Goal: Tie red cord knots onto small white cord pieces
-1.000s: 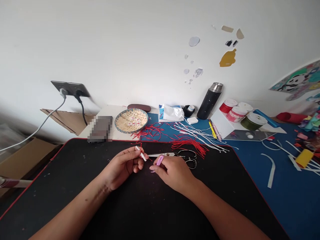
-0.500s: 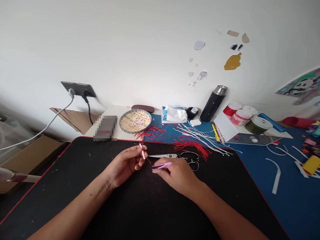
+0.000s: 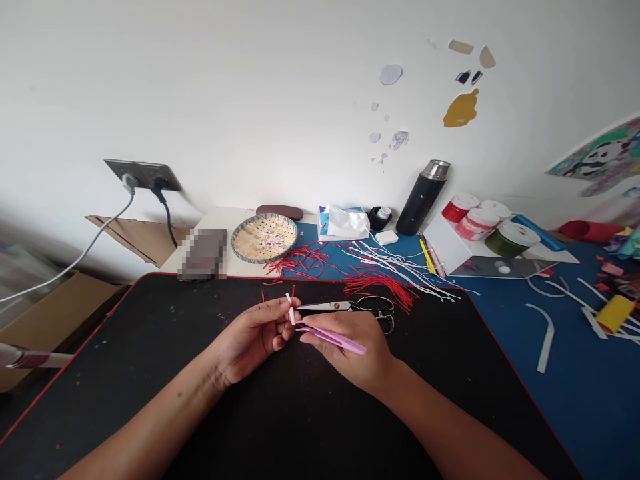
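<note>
Between thumb and fingers, my left hand (image 3: pixel 255 333) pinches a short white cord (image 3: pixel 292 315) with red cord wound or tied around it. My right hand (image 3: pixel 357 350) grips pink tweezers (image 3: pixel 334 339), their tips pointing left, close beside the white piece. Whether the tips touch the red cord is too small to tell. Behind both hands lie scissors (image 3: pixel 335 307) with black handles, partly hidden by my right hand. Cut red cords (image 3: pixel 385 287) and white cords (image 3: pixel 400 267) are spread beyond the scissors.
A woven basket (image 3: pixel 240 250) with small red-and-white pieces stands at the back. Near it are a tissue box (image 3: pixel 343 223), a black flask (image 3: pixel 423 200) and spools (image 3: pixel 515 239). Paper strips (image 3: pixel 545 340) lie on the blue surface at right. The black mat (image 3: pixel 300 427) has a red edge.
The tweezers have turned in my right hand so their tips now point left, reaching toward the white cord. My left hand still holds the cord, tilted slightly differently. The camera view has shifted slightly.
</note>
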Action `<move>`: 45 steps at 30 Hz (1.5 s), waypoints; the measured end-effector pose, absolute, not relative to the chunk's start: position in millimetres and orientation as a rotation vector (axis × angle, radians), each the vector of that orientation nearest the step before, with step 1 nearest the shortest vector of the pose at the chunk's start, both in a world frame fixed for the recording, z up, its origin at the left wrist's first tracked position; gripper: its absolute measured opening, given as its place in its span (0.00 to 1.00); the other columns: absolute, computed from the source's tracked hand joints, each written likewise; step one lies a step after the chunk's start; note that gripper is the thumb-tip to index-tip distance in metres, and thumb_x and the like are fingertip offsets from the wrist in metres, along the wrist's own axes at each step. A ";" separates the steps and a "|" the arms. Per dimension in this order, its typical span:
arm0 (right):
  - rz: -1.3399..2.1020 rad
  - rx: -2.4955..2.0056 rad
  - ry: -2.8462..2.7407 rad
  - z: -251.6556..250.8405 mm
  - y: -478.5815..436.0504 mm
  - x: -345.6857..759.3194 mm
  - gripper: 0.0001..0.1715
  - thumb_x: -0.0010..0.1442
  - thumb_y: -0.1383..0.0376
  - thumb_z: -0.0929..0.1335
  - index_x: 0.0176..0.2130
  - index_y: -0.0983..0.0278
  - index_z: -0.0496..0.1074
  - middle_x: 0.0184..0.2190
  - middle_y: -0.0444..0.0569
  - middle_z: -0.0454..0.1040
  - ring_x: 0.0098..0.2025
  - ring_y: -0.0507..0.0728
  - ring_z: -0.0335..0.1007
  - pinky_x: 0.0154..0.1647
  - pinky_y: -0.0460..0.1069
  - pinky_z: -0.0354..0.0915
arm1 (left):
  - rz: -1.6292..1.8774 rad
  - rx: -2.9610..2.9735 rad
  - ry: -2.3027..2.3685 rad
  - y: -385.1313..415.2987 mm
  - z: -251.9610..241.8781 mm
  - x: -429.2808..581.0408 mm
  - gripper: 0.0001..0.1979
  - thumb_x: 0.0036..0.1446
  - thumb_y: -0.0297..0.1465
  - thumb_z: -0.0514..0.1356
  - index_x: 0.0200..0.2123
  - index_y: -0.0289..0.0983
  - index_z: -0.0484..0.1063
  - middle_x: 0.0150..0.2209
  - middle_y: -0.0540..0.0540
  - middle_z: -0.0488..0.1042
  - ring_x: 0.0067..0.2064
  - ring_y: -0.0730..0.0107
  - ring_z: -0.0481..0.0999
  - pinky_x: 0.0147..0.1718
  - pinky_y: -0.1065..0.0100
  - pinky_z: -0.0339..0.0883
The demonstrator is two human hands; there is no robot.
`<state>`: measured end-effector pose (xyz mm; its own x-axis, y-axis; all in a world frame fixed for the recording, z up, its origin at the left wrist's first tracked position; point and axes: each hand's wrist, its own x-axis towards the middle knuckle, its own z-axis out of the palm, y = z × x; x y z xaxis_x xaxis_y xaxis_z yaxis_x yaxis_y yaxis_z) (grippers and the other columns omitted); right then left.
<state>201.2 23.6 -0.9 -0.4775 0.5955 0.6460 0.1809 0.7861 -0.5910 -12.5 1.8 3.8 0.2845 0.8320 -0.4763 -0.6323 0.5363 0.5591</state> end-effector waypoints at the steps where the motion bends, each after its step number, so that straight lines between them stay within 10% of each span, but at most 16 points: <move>1: 0.567 -0.579 -2.050 -0.6 22.9 201.3 0.11 0.70 0.61 0.72 0.52 0.57 0.77 0.42 0.46 0.86 0.40 0.55 0.86 0.43 0.46 0.77 | 0.989 0.280 0.807 1.6 3.5 -11.9 0.10 0.54 0.25 0.74 0.40 0.29 0.82 0.30 0.44 0.80 0.24 0.75 0.77 0.19 0.80 0.70; 45: 0.408 -0.586 -2.227 4.4 16.7 201.2 0.11 0.74 0.58 0.67 0.46 0.59 0.78 0.32 0.46 0.85 0.28 0.53 0.80 0.33 0.47 0.71 | 0.924 0.341 0.757 -0.4 -2.6 -9.2 0.11 0.56 0.28 0.73 0.42 0.30 0.82 0.29 0.43 0.80 0.25 0.74 0.78 0.20 0.79 0.70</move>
